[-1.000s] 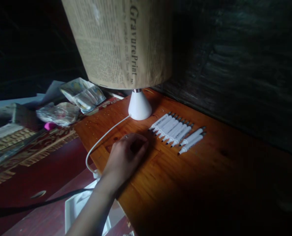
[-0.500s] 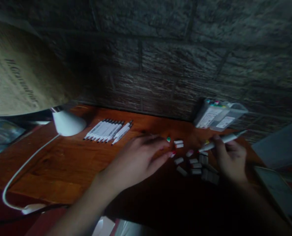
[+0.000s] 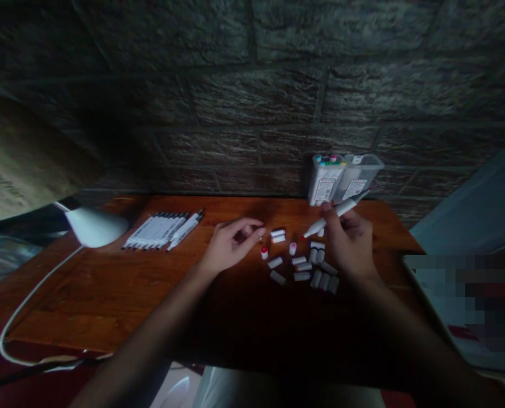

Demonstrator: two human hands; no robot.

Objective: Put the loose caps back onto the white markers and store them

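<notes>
One marker (image 3: 344, 208) sat pinched in the right hand (image 3: 351, 243); caps (image 3: 304, 267) lay between it and the half-curled left hand (image 3: 232, 245), whose hold was unclear

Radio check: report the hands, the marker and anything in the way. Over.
Right hand gripping red-tipped marker. Left hand near red cap, hold unclear. Possible clutter: loose caps between the hands.

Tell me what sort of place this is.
Probably a desk corner in a home, used for drawing or crafts, though the room is dim: a table lamp stands on a wooden table against a block-patterned wall, with white markers laid side by side.
</notes>
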